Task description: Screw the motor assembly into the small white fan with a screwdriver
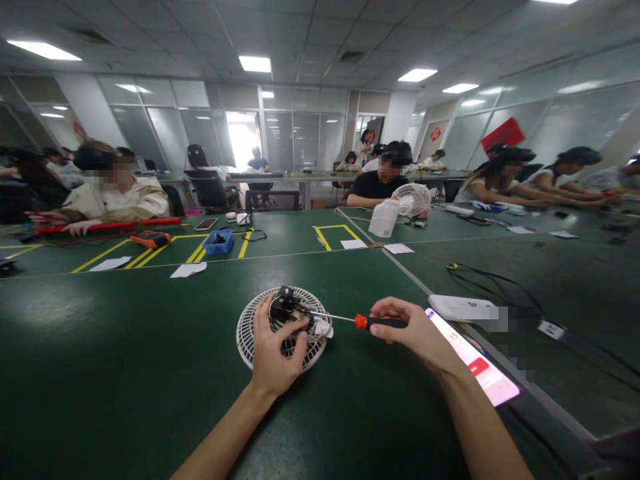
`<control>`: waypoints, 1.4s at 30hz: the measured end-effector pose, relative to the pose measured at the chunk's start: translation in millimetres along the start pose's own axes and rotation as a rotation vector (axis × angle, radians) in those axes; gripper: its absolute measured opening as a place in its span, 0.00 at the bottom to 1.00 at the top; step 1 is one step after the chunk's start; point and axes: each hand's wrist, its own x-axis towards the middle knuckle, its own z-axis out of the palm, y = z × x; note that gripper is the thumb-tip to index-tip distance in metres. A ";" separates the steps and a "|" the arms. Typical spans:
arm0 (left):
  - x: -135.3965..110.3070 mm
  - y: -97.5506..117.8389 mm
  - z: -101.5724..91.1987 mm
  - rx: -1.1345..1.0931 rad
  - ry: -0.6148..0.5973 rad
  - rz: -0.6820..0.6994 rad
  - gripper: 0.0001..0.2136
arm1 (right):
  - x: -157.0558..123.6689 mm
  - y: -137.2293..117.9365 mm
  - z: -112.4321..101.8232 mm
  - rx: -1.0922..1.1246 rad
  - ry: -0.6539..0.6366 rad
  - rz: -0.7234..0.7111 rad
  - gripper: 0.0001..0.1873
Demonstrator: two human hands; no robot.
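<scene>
Green table [125, 373]; a round white fan grille [245, 339] lies flat on it, roughly central, in front of the wearer. Black motor unit [283, 304] sits over the grille's middle, loose wires about it; small white plastic piece [323, 328] at its right edge.

Left hand [278, 353]: grip curled about the motor unit, fingers down its left side, thumb and forefinger over the wires. Right hand [414, 331]: grip clenched on the black handle of a screwdriver [361, 322], red collar, shaft pointing left into the assembly. Whether the tip touches a screw, cannot tell.

By the right wrist, a smartphone [479, 365], screen lit; white flat casing [460, 307] just beyond it. Further out: blue tray [219, 248] with dark bits inside, orange multimeter [150, 239] to its left. Opposite, a co-worker in black [373, 189] behind a white fan [413, 200].
</scene>
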 end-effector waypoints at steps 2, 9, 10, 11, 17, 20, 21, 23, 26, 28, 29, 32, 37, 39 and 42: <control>0.4 0.9 -0.3 -0.005 0.004 0.002 0.10 | 0.5 0.8 -1.2 -0.042 -0.009 -0.033 0.19; 0.7 2.3 -0.9 -0.008 -0.010 -0.017 0.09 | 1.3 4.8 1.2 0.002 -0.100 0.004 0.23; 0.5 2.2 -0.9 -0.009 -0.014 -0.023 0.09 | 0.4 4.3 1.5 0.015 -0.126 0.028 0.24; 0.3 2.2 -0.9 -0.009 -0.018 -0.028 0.10 | -0.6 3.5 1.4 0.014 -0.148 0.041 0.25; -0.5 1.7 -0.9 -0.005 -0.019 -0.023 0.10 | -2.0 2.2 -1.6 -0.035 -0.161 0.081 0.25; -0.2 0.4 -0.4 0.005 -0.037 -0.025 0.10 | 2.4 7.0 -0.7 0.010 -0.224 0.168 0.21; 0.0 -0.2 -0.2 0.006 -0.041 -0.029 0.10 | 3.9 8.7 0.0 0.023 -0.244 0.180 0.22; 0.5 -1.4 0.4 0.005 -0.040 -0.039 0.10 | 5.7 10.9 1.2 0.031 -0.261 0.187 0.24; 1.3 -2.8 1.2 -0.003 -0.036 -0.051 0.09 | 5.0 10.4 0.9 0.016 -0.253 0.183 0.25; 1.1 -2.8 1.3 -0.008 -0.032 -0.061 0.09 | 3.2 8.2 -1.1 0.007 -0.250 0.184 0.26; 0.8 -2.4 1.2 -0.007 -0.026 -0.068 0.09 | 2.3 7.1 -2.4 0.004 -0.249 0.184 0.26; -0.9 -0.4 0.6 -0.003 0.020 -0.086 0.09 | 1.4 5.9 -5.5 0.006 -0.230 0.170 0.25; -2.6 1.8 1.0 -0.006 0.115 -0.070 0.09 | 8.4 13.9 3.9 -0.141 -0.054 0.077 0.18; -2.4 1.8 1.9 0.010 0.137 -0.062 0.13 | 11.9 19.4 12.3 -0.311 0.034 0.056 0.14; -0.4 2.5 1.7 0.089 0.154 -0.079 0.18 | 14.8 27.7 24.4 -0.438 0.107 0.032 0.11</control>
